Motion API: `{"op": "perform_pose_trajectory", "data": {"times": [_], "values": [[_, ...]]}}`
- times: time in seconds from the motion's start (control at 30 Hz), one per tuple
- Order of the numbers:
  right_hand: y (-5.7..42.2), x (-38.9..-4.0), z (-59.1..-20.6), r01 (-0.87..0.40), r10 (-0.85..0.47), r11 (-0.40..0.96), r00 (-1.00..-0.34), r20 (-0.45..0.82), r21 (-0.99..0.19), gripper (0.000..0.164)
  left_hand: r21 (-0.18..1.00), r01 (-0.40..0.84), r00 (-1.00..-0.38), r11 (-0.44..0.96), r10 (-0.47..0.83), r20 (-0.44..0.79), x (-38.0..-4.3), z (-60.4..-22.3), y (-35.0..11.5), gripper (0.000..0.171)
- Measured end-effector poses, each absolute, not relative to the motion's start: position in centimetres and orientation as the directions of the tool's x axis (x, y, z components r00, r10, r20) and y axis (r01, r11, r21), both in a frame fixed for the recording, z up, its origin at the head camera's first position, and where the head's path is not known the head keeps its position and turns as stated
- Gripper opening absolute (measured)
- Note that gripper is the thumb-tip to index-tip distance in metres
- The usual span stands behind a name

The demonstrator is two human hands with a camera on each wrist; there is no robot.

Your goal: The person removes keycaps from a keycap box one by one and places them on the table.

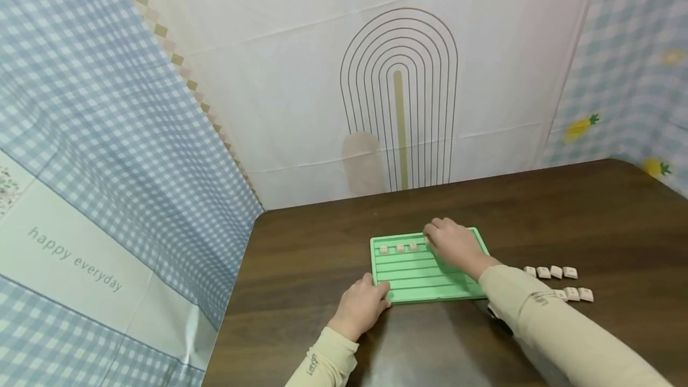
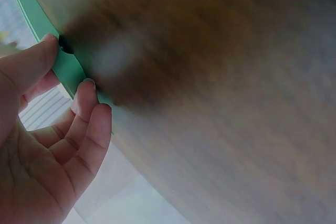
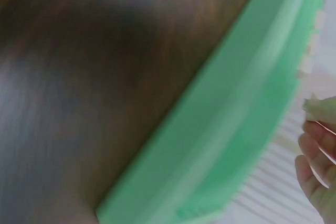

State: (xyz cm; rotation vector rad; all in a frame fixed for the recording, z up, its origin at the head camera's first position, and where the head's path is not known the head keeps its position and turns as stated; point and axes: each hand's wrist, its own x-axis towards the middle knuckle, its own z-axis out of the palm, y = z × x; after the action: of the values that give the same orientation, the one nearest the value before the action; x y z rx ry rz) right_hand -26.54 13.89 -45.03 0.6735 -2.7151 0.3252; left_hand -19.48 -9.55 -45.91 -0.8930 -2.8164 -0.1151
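A green ridged tray [image 1: 419, 299] lies on the table, its back row bearing several small off-white keycaps [image 1: 400, 248]. My left hand [image 1: 359, 306] grips the tray's front left corner; in the left wrist view, thumb and fingertips pinch its green edge [image 2: 71, 72]. Over the back row, toward the right, reaches my right hand [image 1: 452, 243]. Its fingertips pinch a pale keycap [image 3: 316, 109], seen at the right border of the right wrist view. In the head view that keycap is mostly hidden behind the fingers.
Right of the tray, several more keycaps [image 1: 556, 272] lie in two short rows on the dark wooden table [image 1: 301, 255], partly covered by my right sleeve [image 1: 559, 315]. A printed cloth [image 1: 301, 88] hangs behind the table, with a blue checked curtain [image 1: 134, 106] at the left.
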Motion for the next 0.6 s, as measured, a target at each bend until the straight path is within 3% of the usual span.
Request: {"op": "perform_pose_trajectory", "data": {"times": [0.17, 0.37, 0.6], "values": [[16.0, -23.8, -42.4, -0.524, -0.428, 0.847, -0.771, 0.472, -0.087, 0.009, 0.017, 0.588, -0.791, 0.809, 0.571, 0.218, -19.5, -46.0, -9.5, 0.024], [20.5, -18.5, -41.4, -0.516, -0.437, 0.854, -0.786, 0.437, -0.075, 0.014, 0.033, 0.591, -0.795, 0.806, 0.575, 0.194, -19.3, -46.1, -9.6, 0.023], [25.6, -14.3, -43.9, -0.441, -0.381, 0.896, -0.821, 0.425, -0.05, 0.02, 0.028, 0.586, -0.796, 0.809, 0.57, 0.202, -19.4, -46.2, -9.6, 0.024]]}}
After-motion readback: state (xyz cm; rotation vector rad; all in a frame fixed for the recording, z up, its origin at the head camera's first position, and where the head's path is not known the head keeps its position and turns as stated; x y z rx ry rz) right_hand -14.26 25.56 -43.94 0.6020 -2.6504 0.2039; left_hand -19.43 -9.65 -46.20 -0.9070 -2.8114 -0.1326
